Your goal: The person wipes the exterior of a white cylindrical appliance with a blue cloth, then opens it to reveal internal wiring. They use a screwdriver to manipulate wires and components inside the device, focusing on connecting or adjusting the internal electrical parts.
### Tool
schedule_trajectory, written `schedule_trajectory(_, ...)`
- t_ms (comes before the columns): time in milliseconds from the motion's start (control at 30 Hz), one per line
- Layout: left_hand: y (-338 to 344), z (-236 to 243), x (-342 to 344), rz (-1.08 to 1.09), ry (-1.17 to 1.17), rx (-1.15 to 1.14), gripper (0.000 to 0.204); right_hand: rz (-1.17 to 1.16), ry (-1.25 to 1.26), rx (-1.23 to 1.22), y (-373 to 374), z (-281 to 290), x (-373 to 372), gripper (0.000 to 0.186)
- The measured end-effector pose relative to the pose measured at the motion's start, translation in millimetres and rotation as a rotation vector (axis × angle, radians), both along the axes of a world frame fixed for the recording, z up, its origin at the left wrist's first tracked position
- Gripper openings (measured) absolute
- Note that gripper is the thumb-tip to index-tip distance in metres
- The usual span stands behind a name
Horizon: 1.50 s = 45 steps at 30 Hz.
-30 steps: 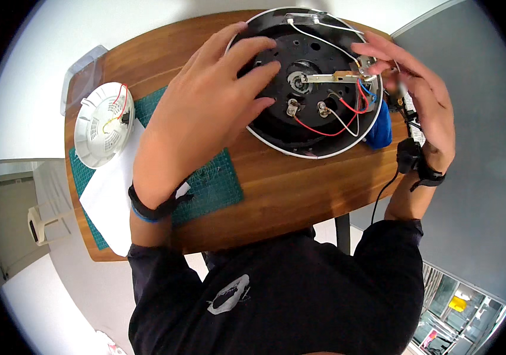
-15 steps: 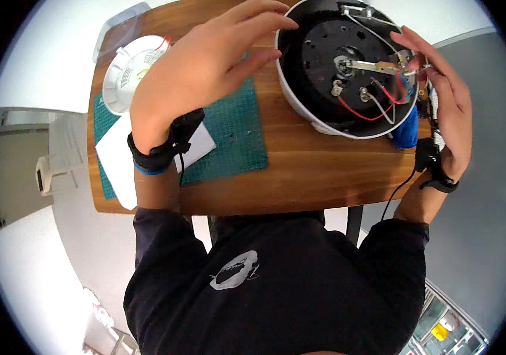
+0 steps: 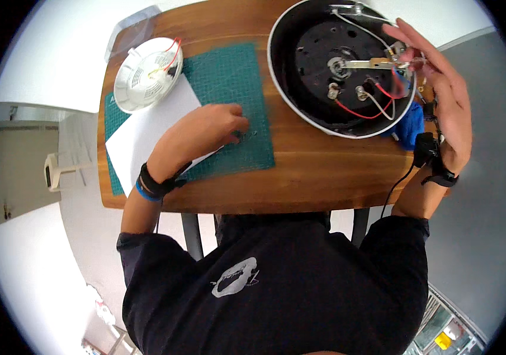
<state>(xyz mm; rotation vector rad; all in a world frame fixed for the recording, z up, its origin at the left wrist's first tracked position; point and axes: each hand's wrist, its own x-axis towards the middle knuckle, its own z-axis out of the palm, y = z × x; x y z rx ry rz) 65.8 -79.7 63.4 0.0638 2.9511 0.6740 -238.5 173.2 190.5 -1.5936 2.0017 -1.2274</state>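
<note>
An upturned round appliance housing (image 3: 318, 89), white-rimmed and black inside like a rice cooker's, stands at the far right of the table. Red and white wires (image 3: 356, 112) and a metal strip (image 3: 366, 63) lie inside it. At its right rim my right hand (image 3: 445, 83) pinches a thin white wire by the terminals; other fingers stretch out. My left hand (image 3: 205, 130) is over the green cutting mat (image 3: 229, 71) and white paper (image 3: 146, 130), fingers curled inward. Whatever it may hold is hidden. A white vented plastic cover (image 3: 140, 74) with red and yellow wires lies at the far left.
Beside the housing's right side lies a blue cloth-like thing (image 3: 410, 125). A clear plastic tray (image 3: 129, 32) sits at the table's far left corner. The wooden table (image 3: 312, 171) has a rounded near edge, close to my body.
My left hand has left the housing's left rim, moving down and left to the mat, and its fingers have curled in. My right hand stays at the right rim.
</note>
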Motion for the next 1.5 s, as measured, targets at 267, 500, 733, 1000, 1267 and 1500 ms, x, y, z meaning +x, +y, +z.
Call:
schedule_trajectory(267, -10, -16, -6, -0.008, -0.018, -0.039, 0.008, 0.035, -0.003, 0.069, 5, 17, -3, 0.07)
schedule_trajectory(500, -29, 20, -7, 0.068, 0.157, 0.2, 0.013, 0.102, -0.009, 0.021, 6, 11, -13, 0.055)
schedule_trajectory(733, -38, 76, -38, 0.034, 0.636, 0.202, 0.013, 0.082, -0.057, 0.019, -1, 11, -22, 0.034)
schedule_trajectory(1000, -23, 68, -94, 0.03, 0.582, 0.266, 0.02, 0.006, -0.096, -0.002, -9, 14, -5, 0.034)
schedule_trajectory(1267, -27, 60, -100, 0.067, 0.548, 0.358, 0.018, 0.028, 0.1, 0.046, -20, -2, 16, 0.036)
schedule_trajectory(1500, -35, 63, -91, -0.002, 0.644, 0.278, 0.019, 0.065, 0.249, 0.134, -37, -10, 21, 0.031)
